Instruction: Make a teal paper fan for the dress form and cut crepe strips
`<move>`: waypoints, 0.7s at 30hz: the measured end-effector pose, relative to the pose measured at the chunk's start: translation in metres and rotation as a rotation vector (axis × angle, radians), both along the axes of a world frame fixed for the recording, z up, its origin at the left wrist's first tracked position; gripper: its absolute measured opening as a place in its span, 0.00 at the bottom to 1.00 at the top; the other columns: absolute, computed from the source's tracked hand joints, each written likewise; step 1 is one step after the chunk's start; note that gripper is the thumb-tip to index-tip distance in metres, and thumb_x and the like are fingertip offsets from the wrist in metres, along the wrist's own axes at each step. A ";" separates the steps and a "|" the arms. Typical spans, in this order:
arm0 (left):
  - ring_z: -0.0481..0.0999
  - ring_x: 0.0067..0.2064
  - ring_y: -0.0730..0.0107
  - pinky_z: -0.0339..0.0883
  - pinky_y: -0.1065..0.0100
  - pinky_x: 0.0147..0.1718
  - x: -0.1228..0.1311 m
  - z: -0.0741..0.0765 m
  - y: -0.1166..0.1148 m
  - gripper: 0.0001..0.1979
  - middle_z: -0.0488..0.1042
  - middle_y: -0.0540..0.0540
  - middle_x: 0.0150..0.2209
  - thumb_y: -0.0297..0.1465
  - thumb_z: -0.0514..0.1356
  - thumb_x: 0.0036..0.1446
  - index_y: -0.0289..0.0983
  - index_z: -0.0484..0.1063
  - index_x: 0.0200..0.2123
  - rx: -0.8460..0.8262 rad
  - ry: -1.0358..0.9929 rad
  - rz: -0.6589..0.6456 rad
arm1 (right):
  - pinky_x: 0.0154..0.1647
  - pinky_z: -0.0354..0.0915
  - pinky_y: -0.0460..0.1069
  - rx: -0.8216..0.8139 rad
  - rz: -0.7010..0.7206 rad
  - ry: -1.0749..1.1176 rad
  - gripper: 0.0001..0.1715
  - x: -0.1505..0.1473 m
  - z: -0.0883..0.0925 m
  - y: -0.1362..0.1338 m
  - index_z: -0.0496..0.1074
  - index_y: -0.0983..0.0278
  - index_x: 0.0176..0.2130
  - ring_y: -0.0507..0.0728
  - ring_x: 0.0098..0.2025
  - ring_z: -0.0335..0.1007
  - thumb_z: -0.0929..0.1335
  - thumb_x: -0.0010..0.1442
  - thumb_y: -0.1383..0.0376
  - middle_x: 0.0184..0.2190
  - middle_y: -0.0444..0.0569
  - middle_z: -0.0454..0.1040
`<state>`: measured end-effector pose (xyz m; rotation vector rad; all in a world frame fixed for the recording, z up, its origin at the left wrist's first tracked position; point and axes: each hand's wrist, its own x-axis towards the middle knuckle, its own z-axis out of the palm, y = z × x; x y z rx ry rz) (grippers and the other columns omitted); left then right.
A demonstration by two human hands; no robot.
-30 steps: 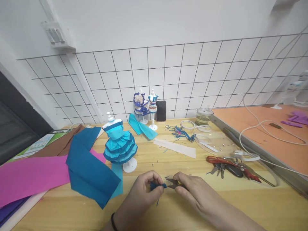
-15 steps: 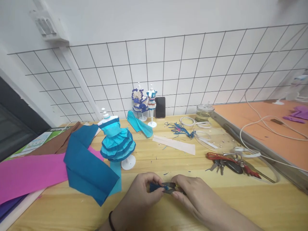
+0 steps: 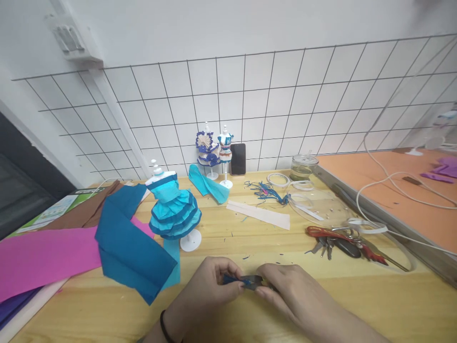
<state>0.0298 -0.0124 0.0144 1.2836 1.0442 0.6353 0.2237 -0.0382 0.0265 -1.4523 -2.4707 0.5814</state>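
Observation:
My left hand (image 3: 217, 286) pinches a small dark blue piece of crepe paper (image 3: 230, 279) between thumb and fingers. In my right hand (image 3: 289, 288) is a small pair of scissors (image 3: 253, 282), its dark blades pointing left and lying across the paper's end. The handles are mostly hidden by my fingers. Tiny blue scraps (image 3: 246, 257) lie on the table just beyond my hands. To the left stands a white mini mannequin in a turquoise ruffled paper dress (image 3: 174, 212) with dark blue edging.
A folded dark blue crepe sheet (image 3: 132, 247) and a pink sheet (image 3: 46, 250) lie left. Behind are two dressed mini mannequins (image 3: 225, 152), a phone (image 3: 238, 159), a pale strip (image 3: 259, 215) and blue shreds (image 3: 267, 193). Keys (image 3: 342, 245) and a glass jar (image 3: 303, 166) are on the right.
The scissor blades, spread apart before, have come together at the paper's end. Both hands stay in nearly the same place.

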 end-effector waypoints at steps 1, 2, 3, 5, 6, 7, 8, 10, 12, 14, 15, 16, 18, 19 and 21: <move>0.63 0.24 0.76 0.55 0.74 0.23 -0.001 0.000 0.000 0.07 0.69 0.52 0.22 0.29 0.64 0.38 0.34 0.72 0.25 -0.010 -0.006 0.000 | 0.29 0.58 0.48 -0.001 -0.001 0.005 0.15 0.000 0.000 0.000 0.67 0.62 0.33 0.57 0.30 0.71 0.58 0.63 0.58 0.28 0.46 0.74; 0.63 0.24 0.76 0.55 0.74 0.23 -0.001 0.000 0.000 0.07 0.69 0.52 0.22 0.29 0.64 0.38 0.34 0.72 0.25 -0.022 -0.012 -0.002 | 0.29 0.58 0.48 -0.003 -0.001 0.016 0.15 0.001 0.000 0.000 0.67 0.62 0.33 0.57 0.30 0.71 0.58 0.63 0.58 0.28 0.46 0.74; 0.63 0.24 0.77 0.55 0.74 0.23 -0.001 0.001 0.000 0.08 0.69 0.52 0.23 0.29 0.64 0.38 0.34 0.72 0.25 -0.032 -0.018 -0.004 | 0.29 0.58 0.47 -0.006 0.000 0.028 0.15 0.001 0.000 0.000 0.67 0.62 0.33 0.56 0.30 0.71 0.58 0.63 0.58 0.28 0.46 0.75; 0.63 0.24 0.77 0.55 0.74 0.23 -0.002 0.001 0.000 0.08 0.70 0.51 0.23 0.30 0.64 0.38 0.34 0.72 0.26 -0.040 -0.026 -0.011 | 0.28 0.58 0.47 -0.007 -0.001 0.040 0.15 0.001 0.000 0.000 0.68 0.62 0.33 0.56 0.30 0.71 0.58 0.63 0.59 0.28 0.45 0.75; 0.63 0.24 0.77 0.55 0.74 0.23 -0.002 0.001 0.000 0.08 0.70 0.51 0.23 0.30 0.64 0.39 0.34 0.72 0.26 -0.039 -0.028 -0.017 | 0.29 0.58 0.47 -0.006 0.000 0.042 0.15 0.001 0.000 0.000 0.68 0.62 0.33 0.56 0.30 0.71 0.58 0.63 0.59 0.28 0.45 0.75; 0.63 0.24 0.77 0.55 0.74 0.24 -0.002 0.001 0.000 0.07 0.70 0.51 0.23 0.30 0.64 0.39 0.34 0.72 0.26 -0.034 -0.028 -0.021 | 0.29 0.58 0.47 -0.006 0.002 0.042 0.15 0.001 -0.001 0.000 0.68 0.62 0.34 0.56 0.30 0.71 0.57 0.63 0.59 0.29 0.46 0.75; 0.63 0.24 0.77 0.55 0.74 0.24 -0.002 0.001 0.000 0.07 0.70 0.51 0.23 0.29 0.63 0.40 0.34 0.72 0.26 -0.029 -0.028 -0.026 | 0.29 0.58 0.47 -0.007 0.002 0.041 0.15 0.001 -0.001 0.000 0.68 0.62 0.34 0.56 0.31 0.71 0.57 0.63 0.58 0.29 0.46 0.75; 0.63 0.25 0.77 0.54 0.74 0.24 -0.002 0.002 -0.001 0.07 0.70 0.51 0.23 0.29 0.62 0.41 0.34 0.72 0.27 -0.026 -0.023 -0.036 | 0.30 0.59 0.48 -0.011 -0.002 0.038 0.16 0.001 -0.001 0.000 0.69 0.62 0.35 0.57 0.31 0.71 0.57 0.63 0.58 0.29 0.46 0.75; 0.63 0.25 0.76 0.54 0.74 0.25 -0.002 0.003 -0.002 0.06 0.70 0.52 0.23 0.27 0.62 0.40 0.34 0.72 0.27 -0.019 -0.014 -0.040 | 0.31 0.59 0.48 -0.019 -0.007 0.035 0.17 0.001 -0.002 0.000 0.70 0.62 0.35 0.57 0.31 0.72 0.57 0.63 0.58 0.29 0.47 0.75; 0.64 0.26 0.75 0.55 0.73 0.25 0.000 0.004 -0.002 0.06 0.70 0.52 0.23 0.26 0.61 0.40 0.34 0.72 0.27 -0.005 0.002 -0.037 | 0.32 0.60 0.48 -0.024 -0.010 0.032 0.17 0.001 -0.002 0.000 0.70 0.62 0.36 0.58 0.32 0.72 0.57 0.63 0.58 0.29 0.47 0.75; 0.64 0.27 0.75 0.55 0.73 0.26 0.000 0.005 -0.003 0.06 0.70 0.52 0.23 0.25 0.61 0.40 0.34 0.72 0.27 0.006 0.012 -0.031 | 0.32 0.60 0.49 -0.027 -0.011 0.032 0.17 0.001 -0.001 0.000 0.70 0.62 0.36 0.58 0.32 0.72 0.57 0.63 0.58 0.30 0.47 0.75; 0.64 0.27 0.74 0.55 0.73 0.26 0.001 0.005 -0.003 0.06 0.69 0.52 0.23 0.25 0.60 0.40 0.34 0.72 0.27 0.016 0.021 -0.024 | 0.32 0.60 0.49 -0.031 -0.011 0.032 0.17 0.001 -0.001 0.000 0.70 0.62 0.37 0.58 0.32 0.72 0.57 0.63 0.58 0.30 0.48 0.75; 0.64 0.27 0.74 0.55 0.73 0.26 0.002 0.005 -0.003 0.05 0.69 0.52 0.22 0.24 0.60 0.39 0.34 0.71 0.26 0.033 0.043 -0.006 | 0.32 0.60 0.49 -0.036 -0.014 0.029 0.17 0.000 -0.001 0.000 0.70 0.62 0.36 0.58 0.32 0.72 0.57 0.63 0.58 0.30 0.48 0.75; 0.64 0.27 0.74 0.55 0.73 0.26 0.003 0.005 -0.004 0.05 0.69 0.52 0.22 0.24 0.60 0.39 0.34 0.71 0.26 0.042 0.051 0.002 | 0.32 0.60 0.49 -0.039 -0.016 0.028 0.17 0.000 -0.001 0.000 0.70 0.62 0.36 0.58 0.32 0.72 0.57 0.63 0.58 0.30 0.47 0.75; 0.64 0.27 0.74 0.55 0.73 0.26 0.003 0.003 -0.004 0.04 0.69 0.52 0.22 0.24 0.60 0.39 0.34 0.71 0.25 0.054 0.063 0.015 | 0.32 0.59 0.49 -0.042 -0.019 0.030 0.16 0.000 -0.001 0.000 0.70 0.62 0.36 0.58 0.32 0.72 0.57 0.63 0.59 0.30 0.47 0.75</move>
